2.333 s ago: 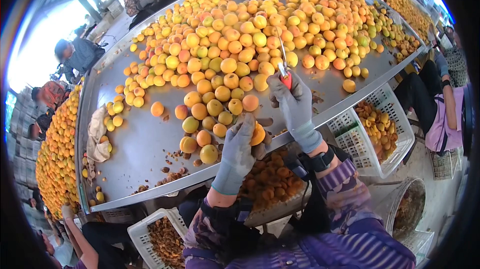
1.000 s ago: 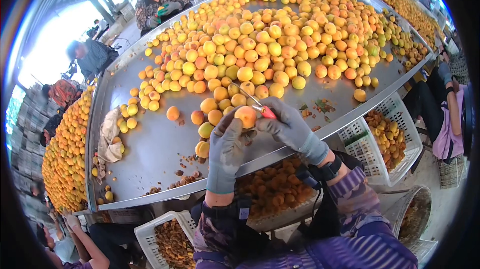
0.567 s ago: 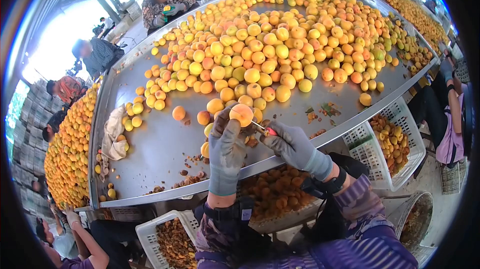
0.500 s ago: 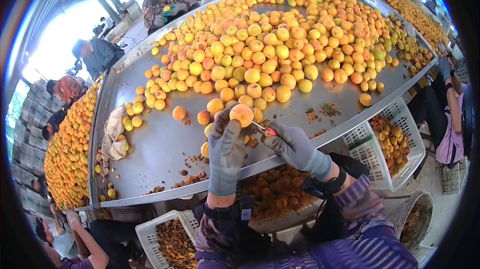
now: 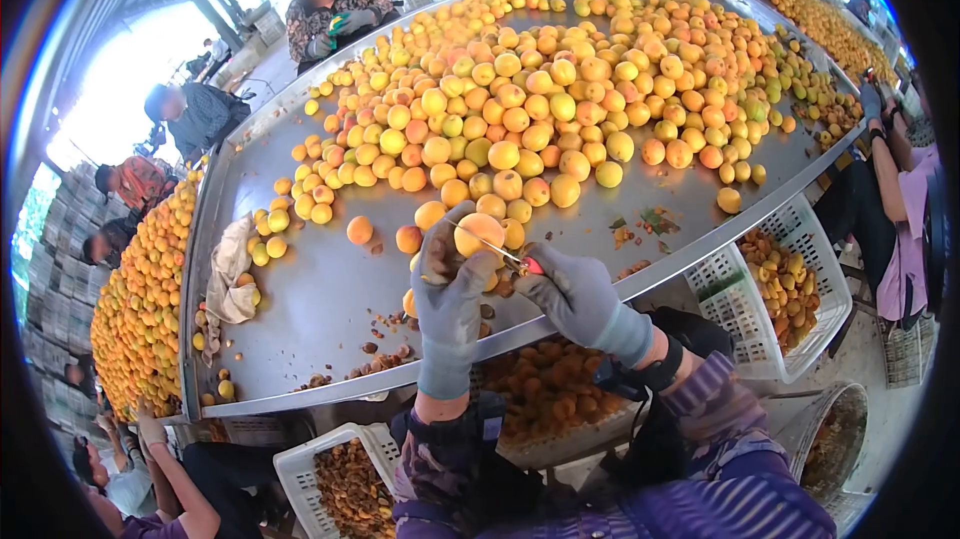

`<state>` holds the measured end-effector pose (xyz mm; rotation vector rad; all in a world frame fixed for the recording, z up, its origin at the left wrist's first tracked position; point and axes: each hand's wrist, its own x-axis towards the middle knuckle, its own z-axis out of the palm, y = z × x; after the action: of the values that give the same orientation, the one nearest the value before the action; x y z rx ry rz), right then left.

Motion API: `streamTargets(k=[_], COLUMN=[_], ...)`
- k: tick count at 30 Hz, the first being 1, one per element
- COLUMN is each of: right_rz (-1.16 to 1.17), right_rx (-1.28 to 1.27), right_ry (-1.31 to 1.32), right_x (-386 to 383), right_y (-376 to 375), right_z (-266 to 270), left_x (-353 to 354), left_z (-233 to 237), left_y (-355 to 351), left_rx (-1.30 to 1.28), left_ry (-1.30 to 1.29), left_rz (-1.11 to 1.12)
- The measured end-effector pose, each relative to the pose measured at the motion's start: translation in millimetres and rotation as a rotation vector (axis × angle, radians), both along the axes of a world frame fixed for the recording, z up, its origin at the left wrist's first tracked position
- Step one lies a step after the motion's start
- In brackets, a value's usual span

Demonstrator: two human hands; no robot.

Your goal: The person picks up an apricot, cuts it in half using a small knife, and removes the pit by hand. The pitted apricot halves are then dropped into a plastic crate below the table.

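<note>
In a grey work glove, my left hand (image 5: 449, 284) is closed round an apricot (image 5: 479, 235), which it holds above the near part of the metal table. My right hand (image 5: 581, 305), gloved alike, grips a small knife (image 5: 531, 265) by its red handle. The thin blade points left and lies against the apricot's face; how deep it sits I cannot make out. Just beyond both hands, a large heap of apricots (image 5: 505, 155) spreads over the table. Small brown bits and pits (image 5: 378, 363) lie on the metal by my left wrist.
The table's raised metal rim (image 5: 700, 244) runs in front of me. Below it stand white crates of apricot halves (image 5: 775, 289) at right and dark pits (image 5: 350, 484) at left. A cloth (image 5: 232, 271) lies on the table's left side. Co-workers (image 5: 335, 9) sit around.
The apricot in my left hand has shifted slightly left and turned. The knife blade now crosses its face, and my right hand has moved a little down and left.
</note>
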<state>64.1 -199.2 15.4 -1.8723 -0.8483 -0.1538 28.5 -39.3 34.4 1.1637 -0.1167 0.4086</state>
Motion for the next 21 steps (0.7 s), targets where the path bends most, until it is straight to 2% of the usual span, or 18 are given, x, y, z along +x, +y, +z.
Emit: streamTargets(k=[3, 5, 6, 8, 10, 12, 13, 15, 16, 18, 19, 21], right_rz=[-0.017, -0.006, -0.005, -0.003, -0.007, -0.003, -0.003, -0.012, -0.028, -0.017, -0.008, 0.0], right_rx=[-0.015, -0.012, -0.046, -0.077, -0.076, -0.053, -0.028, -0.025, -0.022, -0.034, -0.048, -0.083], right_ry=[-0.033, -0.038, -0.039, -0.043, -0.102, -0.098, -0.093, -0.069, -0.043, -0.045, -0.047, -0.042], right_x=[0, 0, 0, 1, 2, 0, 0, -2, -3, -3, -2, -1], right_y=[1, 1, 0, -1, -1, -1, 0, 2, 2, 4, 4, 3], right_z=[5, 6, 4, 1, -3, -2, -1, 0, 0, 1, 0, -1], left_x=[2, 5, 6, 8, 9, 5, 5, 5, 5, 6, 6, 4], left_z=[-5, -7, -11, -23, -19, -12, -7, -2, -6, -11, -9, -2], left_y=[-3, -12, -9, 6, 10, 6, 4, 0, 4, 12, 12, 6], left_rx=[-0.023, -0.261, -0.261, -0.675, -0.679, -0.579, -0.577, -0.286, -0.286, -0.116, -0.117, -0.339], left_ry=[0.018, -0.059, -0.06, -0.024, 0.012, 0.089, 0.082, -0.045, -0.043, -0.046, -0.043, -0.051], left_rz=[0.015, 0.015, 0.017, -0.263, -0.289, -0.095, -0.093, 0.027, 0.031, 0.06, 0.062, -0.05])
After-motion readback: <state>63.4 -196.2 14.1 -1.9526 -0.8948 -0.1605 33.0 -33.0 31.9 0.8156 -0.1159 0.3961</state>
